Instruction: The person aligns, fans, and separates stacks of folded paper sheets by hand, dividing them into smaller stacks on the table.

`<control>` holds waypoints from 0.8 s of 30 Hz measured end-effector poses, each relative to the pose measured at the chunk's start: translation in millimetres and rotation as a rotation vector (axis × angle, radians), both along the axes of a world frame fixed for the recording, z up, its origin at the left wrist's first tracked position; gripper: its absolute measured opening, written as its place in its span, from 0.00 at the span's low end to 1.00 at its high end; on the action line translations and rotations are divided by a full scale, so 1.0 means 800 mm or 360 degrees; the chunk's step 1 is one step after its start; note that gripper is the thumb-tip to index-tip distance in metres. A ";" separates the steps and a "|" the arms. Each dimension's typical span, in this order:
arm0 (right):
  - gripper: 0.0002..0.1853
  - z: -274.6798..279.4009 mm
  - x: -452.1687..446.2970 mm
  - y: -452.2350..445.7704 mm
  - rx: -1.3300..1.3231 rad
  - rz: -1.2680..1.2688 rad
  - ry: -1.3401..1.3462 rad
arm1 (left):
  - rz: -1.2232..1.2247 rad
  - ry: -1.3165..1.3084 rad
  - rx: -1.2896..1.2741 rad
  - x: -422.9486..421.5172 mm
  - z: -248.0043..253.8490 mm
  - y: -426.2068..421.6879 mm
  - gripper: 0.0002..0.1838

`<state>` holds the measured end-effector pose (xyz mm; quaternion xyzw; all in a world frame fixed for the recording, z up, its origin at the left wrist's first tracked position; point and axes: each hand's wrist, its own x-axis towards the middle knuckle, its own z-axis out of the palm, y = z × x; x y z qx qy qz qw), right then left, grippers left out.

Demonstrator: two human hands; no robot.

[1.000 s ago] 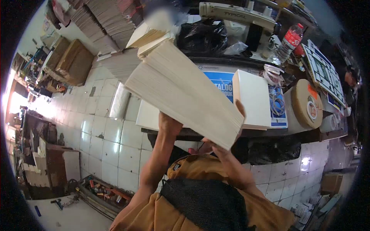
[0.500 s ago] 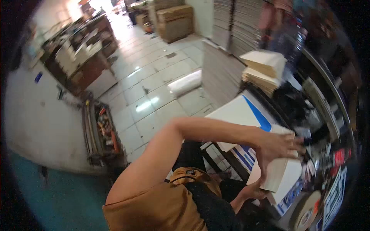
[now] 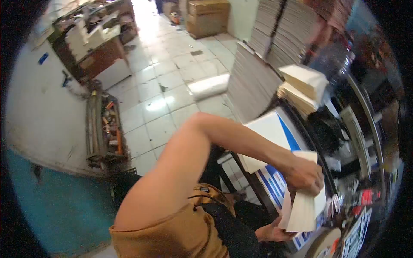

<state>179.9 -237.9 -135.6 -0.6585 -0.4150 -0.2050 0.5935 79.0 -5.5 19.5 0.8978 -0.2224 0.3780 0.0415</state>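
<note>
A thick stack of cream paper sheets (image 3: 303, 211) lies on the work surface at lower right, its long edge facing me. My left hand (image 3: 304, 175) reaches across from the left, fingers curled over the upper part of the stack. At the lower end, my right hand (image 3: 275, 231) grips the stack's near corner, with some fingers hidden beneath it. Under the stack is a blue and white printed sheet (image 3: 272, 182). A white sheet with a blue edge (image 3: 269, 133) lies just beyond my left forearm.
Behind the work surface stand cream paper blocks (image 3: 303, 79) and a tall stack of grey board (image 3: 251, 79). A tape roll (image 3: 322, 247) and a red-labelled bottle (image 3: 368, 197) are at right. A tool rack (image 3: 105, 129) stands against the left wall; a cardboard box (image 3: 208, 18) is farther back.
My left hand has gone from spread fingers to curled fingers on the paper stack. The stack's lower end has shifted slightly downward with my right hand. The camera view has also shifted.
</note>
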 end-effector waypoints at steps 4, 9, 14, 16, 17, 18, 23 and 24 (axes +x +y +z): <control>0.43 0.036 0.012 0.023 -0.0033 0.0273 0.0584 | 0.0006 -0.0251 -0.0818 -0.059 0.065 -0.013 0.29; 0.32 0.103 -0.034 0.100 0.0009 0.0963 0.1036 | 0.0804 0.0070 -0.1644 -0.109 0.102 0.000 0.35; 0.33 0.125 -0.091 0.164 -0.0254 0.1249 0.1185 | 0.1628 0.0760 -0.1637 -0.155 0.042 0.085 0.49; 0.33 0.092 -0.096 0.187 -0.0430 0.1346 0.1317 | 0.1796 0.0995 -0.1623 -0.177 0.029 0.090 0.51; 0.34 0.085 -0.099 0.191 -0.0605 0.1345 0.1279 | 0.1815 0.0972 -0.1645 -0.189 0.012 0.095 0.51; 0.36 0.079 -0.101 0.191 -0.0783 0.1335 0.1242 | 0.1739 0.1072 -0.1692 -0.199 -0.024 0.116 0.50; 0.47 0.080 -0.097 0.188 -0.1463 0.0794 0.0472 | 0.1505 0.1537 -0.2404 -0.215 -0.114 0.141 0.47; 0.48 0.071 -0.096 0.193 -0.1302 0.0936 0.0427 | 0.1455 0.1593 -0.2573 -0.216 -0.119 0.143 0.47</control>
